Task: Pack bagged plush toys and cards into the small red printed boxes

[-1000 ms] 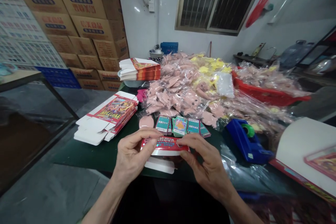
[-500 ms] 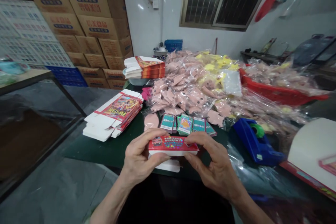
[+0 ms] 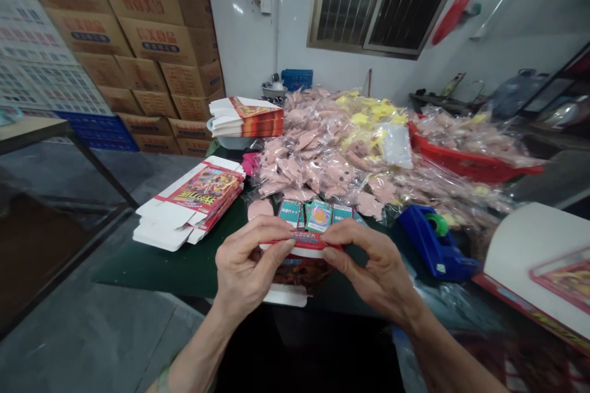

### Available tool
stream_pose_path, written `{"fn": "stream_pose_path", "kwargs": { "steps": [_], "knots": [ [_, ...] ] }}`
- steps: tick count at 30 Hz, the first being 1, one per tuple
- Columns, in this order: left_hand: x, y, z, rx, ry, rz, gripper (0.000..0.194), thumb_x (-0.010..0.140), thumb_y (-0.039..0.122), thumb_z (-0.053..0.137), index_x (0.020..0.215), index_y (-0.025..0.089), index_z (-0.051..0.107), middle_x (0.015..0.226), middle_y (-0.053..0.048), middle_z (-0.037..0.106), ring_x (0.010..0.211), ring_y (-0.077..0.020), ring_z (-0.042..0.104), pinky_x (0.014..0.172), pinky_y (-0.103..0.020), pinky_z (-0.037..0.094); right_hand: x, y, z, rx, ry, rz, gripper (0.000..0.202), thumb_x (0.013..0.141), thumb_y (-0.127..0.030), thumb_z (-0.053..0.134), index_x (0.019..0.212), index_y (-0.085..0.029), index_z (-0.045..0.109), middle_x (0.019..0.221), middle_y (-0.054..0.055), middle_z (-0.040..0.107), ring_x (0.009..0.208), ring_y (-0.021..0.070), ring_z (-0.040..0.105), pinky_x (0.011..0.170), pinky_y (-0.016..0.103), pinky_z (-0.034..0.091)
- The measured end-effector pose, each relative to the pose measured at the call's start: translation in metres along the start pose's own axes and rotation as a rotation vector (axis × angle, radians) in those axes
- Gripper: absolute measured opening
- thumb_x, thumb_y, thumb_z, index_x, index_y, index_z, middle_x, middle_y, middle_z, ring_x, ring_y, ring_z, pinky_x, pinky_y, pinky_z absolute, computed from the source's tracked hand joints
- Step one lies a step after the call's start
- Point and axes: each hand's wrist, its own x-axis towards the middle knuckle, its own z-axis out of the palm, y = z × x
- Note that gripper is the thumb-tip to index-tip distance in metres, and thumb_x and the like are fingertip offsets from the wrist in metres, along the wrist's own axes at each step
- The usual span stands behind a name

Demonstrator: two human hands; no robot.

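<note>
A red printed cardboard box [image 3: 302, 271] stands in front of me at the table's near edge. My left hand [image 3: 246, 267] is closed on the left end of its red, white-edged top flap, thumb and fingers pinching. At the flap's other end my right hand [image 3: 375, 267] pinches in the same way. From under the box a white flap [image 3: 286, 296] sticks out toward me. Just beyond my fingers lie green-bordered cards [image 3: 319, 216] in small stacks. Beside them, to the left, is a flat pink piece [image 3: 260, 209].
Flattened red boxes [image 3: 198, 196] are stacked on the left, with more box blanks [image 3: 246, 116] behind. Bagged pink and yellow pieces [image 3: 322, 147] are heaped at the back. A blue tape dispenser [image 3: 436, 245] and a red basket [image 3: 470, 156] are on the right.
The red box's lettered top panel has tilted away from me, and its darker printed face now shows below. Both hands still pinch it, slightly higher. The view has shifted a little to the right.
</note>
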Motion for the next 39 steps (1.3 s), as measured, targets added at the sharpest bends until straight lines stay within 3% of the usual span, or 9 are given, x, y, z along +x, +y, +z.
{"fn": "stream_pose_path", "kwargs": {
  "steps": [3,6,13,17,21,25,30,34,39],
  "knots": [
    [-0.006,-0.003,0.005,-0.052,0.083,0.053,0.013,0.076,0.008,0.064,0.082,0.019,0.068,0.081,-0.003,0.068,0.076,-0.0150,0.064,0.066,-0.028,0.052,0.000,-0.005,-0.001,0.006,-0.019,-0.012,0.004,0.084,-0.016,0.059,0.085,-0.020,0.059,0.076,0.001,0.064,0.070,0.0127,0.060,0.064,0.026,0.049],
    [-0.007,-0.006,0.000,-0.106,0.071,0.095,0.017,0.076,0.005,0.064,0.085,0.019,0.068,0.085,-0.003,0.068,0.076,-0.0155,0.064,0.068,-0.030,0.052,0.001,-0.010,-0.003,0.008,-0.072,-0.046,0.005,0.085,-0.015,0.057,0.086,-0.019,0.059,0.075,0.001,0.063,0.068,0.0119,0.058,0.061,0.025,0.046],
    [0.010,-0.001,-0.024,-0.060,-0.393,0.000,0.020,0.080,0.008,0.059,0.092,0.020,0.070,0.082,-0.004,0.064,0.073,-0.0138,0.061,0.061,-0.025,0.049,0.001,-0.010,-0.005,0.016,-0.142,-0.007,0.009,0.087,-0.016,0.052,0.082,-0.017,0.059,0.069,0.000,0.059,0.062,0.0098,0.052,0.056,0.023,0.040],
    [0.004,0.007,-0.023,0.042,-0.427,0.023,0.029,0.083,0.008,0.054,0.104,0.023,0.067,0.087,-0.004,0.060,0.078,-0.0137,0.059,0.063,-0.024,0.049,-0.003,-0.008,-0.005,0.044,-0.156,0.010,0.011,0.088,-0.016,0.051,0.082,-0.018,0.060,0.069,0.001,0.059,0.062,0.0101,0.053,0.056,0.023,0.041],
    [-0.004,0.011,-0.017,0.163,-0.383,0.091,0.034,0.084,0.005,0.050,0.109,0.022,0.063,0.095,-0.006,0.057,0.085,-0.0145,0.057,0.067,-0.024,0.049,-0.014,-0.003,0.008,0.073,-0.011,0.021,0.011,0.089,-0.016,0.048,0.091,-0.019,0.058,0.078,0.002,0.060,0.072,0.0123,0.056,0.065,0.025,0.046],
    [-0.006,0.010,-0.015,0.241,-0.414,0.180,0.037,0.083,0.003,0.048,0.114,0.019,0.059,0.099,-0.008,0.055,0.090,-0.0161,0.056,0.071,-0.026,0.049,-0.032,-0.003,0.031,-0.002,0.204,0.067,0.026,0.091,-0.013,0.038,0.112,-0.021,0.053,0.097,0.006,0.059,0.087,0.0150,0.058,0.076,0.028,0.048],
    [-0.011,0.010,-0.017,0.340,-0.441,0.268,0.043,0.082,0.000,0.047,0.120,0.017,0.054,0.106,-0.010,0.053,0.095,-0.0170,0.055,0.075,-0.028,0.048,-0.048,-0.009,0.055,-0.134,0.309,0.100,0.048,0.090,-0.012,0.035,0.137,-0.020,0.031,0.118,0.011,0.053,0.106,0.0209,0.052,0.090,0.038,0.045],
    [-0.015,0.008,-0.021,0.409,-0.477,0.324,0.044,0.081,-0.001,0.049,0.123,0.014,0.051,0.109,-0.012,0.052,0.095,-0.0164,0.055,0.077,-0.028,0.049,-0.053,-0.008,0.065,-0.100,0.360,0.138,0.052,0.089,-0.014,0.037,0.139,-0.020,0.026,0.117,0.012,0.051,0.103,0.0214,0.053,0.089,0.039,0.046],
    [-0.016,0.008,-0.023,0.441,-0.496,0.359,0.040,0.084,0.008,0.049,0.123,0.017,0.052,0.109,-0.012,0.057,0.095,-0.0202,0.058,0.076,-0.032,0.052,-0.049,-0.006,0.061,-0.010,0.398,0.043,0.040,0.087,-0.010,0.038,0.125,-0.023,0.040,0.112,0.010,0.053,0.102,0.0197,0.054,0.085,0.038,0.049]
  ]
}}
